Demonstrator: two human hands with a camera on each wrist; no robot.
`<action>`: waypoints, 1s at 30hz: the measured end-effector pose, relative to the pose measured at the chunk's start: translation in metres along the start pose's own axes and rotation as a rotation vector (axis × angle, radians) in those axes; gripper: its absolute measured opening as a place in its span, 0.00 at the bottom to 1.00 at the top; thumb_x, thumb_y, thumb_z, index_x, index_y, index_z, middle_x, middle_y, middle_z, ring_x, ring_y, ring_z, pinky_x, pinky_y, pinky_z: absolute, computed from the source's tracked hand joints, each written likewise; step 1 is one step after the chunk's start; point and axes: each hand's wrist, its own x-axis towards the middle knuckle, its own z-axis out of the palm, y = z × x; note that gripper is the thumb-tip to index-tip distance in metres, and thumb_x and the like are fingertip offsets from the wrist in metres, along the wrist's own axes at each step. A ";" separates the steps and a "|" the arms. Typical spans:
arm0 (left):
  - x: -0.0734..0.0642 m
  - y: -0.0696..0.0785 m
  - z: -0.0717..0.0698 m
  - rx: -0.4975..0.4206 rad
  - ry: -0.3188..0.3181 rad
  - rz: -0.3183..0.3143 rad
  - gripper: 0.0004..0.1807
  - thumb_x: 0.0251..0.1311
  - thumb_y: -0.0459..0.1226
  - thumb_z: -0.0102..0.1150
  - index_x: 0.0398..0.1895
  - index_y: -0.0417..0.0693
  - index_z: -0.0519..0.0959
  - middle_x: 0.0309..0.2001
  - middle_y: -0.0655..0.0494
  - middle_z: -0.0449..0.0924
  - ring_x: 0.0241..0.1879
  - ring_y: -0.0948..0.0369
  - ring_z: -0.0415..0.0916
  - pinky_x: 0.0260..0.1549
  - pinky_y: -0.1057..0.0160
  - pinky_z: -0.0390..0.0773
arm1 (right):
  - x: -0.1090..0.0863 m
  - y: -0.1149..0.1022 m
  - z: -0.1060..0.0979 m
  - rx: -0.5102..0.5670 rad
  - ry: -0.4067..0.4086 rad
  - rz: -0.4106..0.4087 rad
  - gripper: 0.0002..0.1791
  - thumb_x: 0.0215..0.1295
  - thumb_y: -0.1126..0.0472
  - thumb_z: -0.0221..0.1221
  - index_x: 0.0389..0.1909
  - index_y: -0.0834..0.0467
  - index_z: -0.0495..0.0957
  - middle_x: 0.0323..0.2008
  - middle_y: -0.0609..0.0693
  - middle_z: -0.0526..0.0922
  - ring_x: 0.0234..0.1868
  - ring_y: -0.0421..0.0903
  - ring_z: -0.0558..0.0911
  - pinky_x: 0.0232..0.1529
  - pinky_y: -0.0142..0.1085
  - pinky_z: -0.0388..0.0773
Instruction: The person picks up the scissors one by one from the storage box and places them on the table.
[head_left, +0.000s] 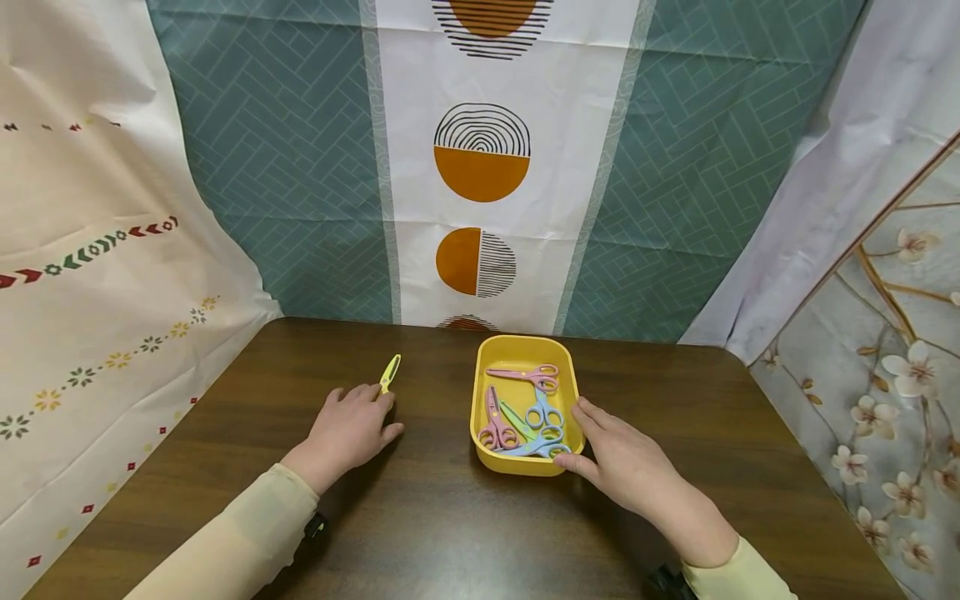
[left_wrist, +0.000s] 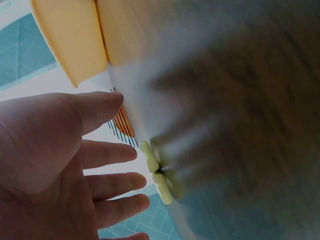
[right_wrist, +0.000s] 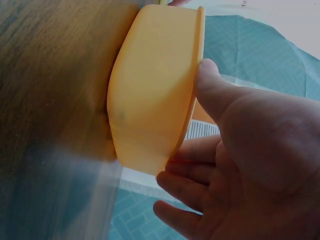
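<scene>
In the head view, we see the left hand (head_left: 354,430) low over the desk (head_left: 420,517), its fingers loosely extended at the yellow-green scissors (head_left: 391,372), whose tip end points away from us beyond the fingertips. The right hand (head_left: 628,460) rests on the near right corner of the yellow tray (head_left: 517,465), thumb at the near rim and fingers along the side. Inside lie two pink scissors, two blue ones and a green one, while the yellow-green pair lies outside, well to the left. We judge that the step in hand is reaching for that loose pair while the tray is steadied.

In the left wrist view, we find the thumb and fingers spread and closed on nothing; the yellow-green handles stand just beyond the fingertips. We cannot tell whether they touch. The next move, we think, calls for lowering the fingers and pinching those handles.

In the right wrist view, the thumb meets the tray's rim and the fingers lie relaxed at its side, not clenched; we would keep that light hold.
</scene>
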 end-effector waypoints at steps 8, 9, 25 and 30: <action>-0.001 -0.003 0.005 -0.030 -0.051 0.002 0.28 0.75 0.52 0.69 0.65 0.40 0.83 0.63 0.40 0.83 0.65 0.42 0.80 0.62 0.30 0.75 | 0.000 0.001 0.000 -0.005 0.011 -0.014 0.50 0.76 0.33 0.65 0.82 0.67 0.67 0.82 0.65 0.67 0.77 0.66 0.73 0.71 0.62 0.74; -0.001 -0.003 0.005 -0.035 -0.050 0.002 0.28 0.75 0.52 0.70 0.65 0.40 0.83 0.63 0.40 0.83 0.66 0.42 0.80 0.62 0.30 0.75 | 0.001 0.001 0.001 -0.003 0.012 -0.011 0.50 0.76 0.34 0.65 0.82 0.67 0.66 0.82 0.65 0.66 0.77 0.66 0.73 0.71 0.62 0.74; 0.012 -0.015 0.007 -0.082 -0.100 -0.032 0.29 0.78 0.54 0.65 0.65 0.39 0.81 0.63 0.37 0.83 0.61 0.39 0.84 0.56 0.33 0.80 | 0.000 0.003 0.003 -0.003 0.022 -0.012 0.50 0.75 0.34 0.66 0.82 0.67 0.66 0.82 0.65 0.66 0.78 0.66 0.72 0.71 0.62 0.74; 0.016 -0.026 0.005 -0.086 -0.113 -0.065 0.31 0.78 0.56 0.64 0.63 0.38 0.80 0.64 0.35 0.82 0.63 0.38 0.82 0.55 0.33 0.80 | -0.001 0.003 0.002 0.001 0.024 -0.015 0.51 0.75 0.33 0.65 0.82 0.67 0.66 0.82 0.65 0.66 0.79 0.65 0.72 0.72 0.61 0.73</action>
